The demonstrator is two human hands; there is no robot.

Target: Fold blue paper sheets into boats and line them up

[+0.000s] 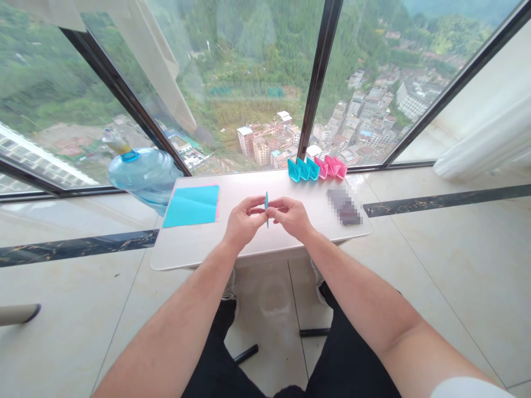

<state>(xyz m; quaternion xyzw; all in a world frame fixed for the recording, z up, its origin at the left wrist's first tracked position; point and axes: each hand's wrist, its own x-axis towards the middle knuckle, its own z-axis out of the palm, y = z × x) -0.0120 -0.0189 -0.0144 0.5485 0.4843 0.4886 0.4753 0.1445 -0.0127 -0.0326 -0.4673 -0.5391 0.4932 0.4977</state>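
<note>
Above small table (199,249): left hand (243,224) and right hand (292,216) both pinching folded blue paper (266,205); risk: uneven finger pressure could skew the crease

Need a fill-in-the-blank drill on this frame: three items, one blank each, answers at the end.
1. The left hand and right hand together pinch a folded paper piece coloured ____.
2. The flat sheet stack lies on the table to the ____ of the hands.
3. At the far edge, the blue folded pieces stand next to others coloured ____.
Missing words: blue; left; pink.
</note>
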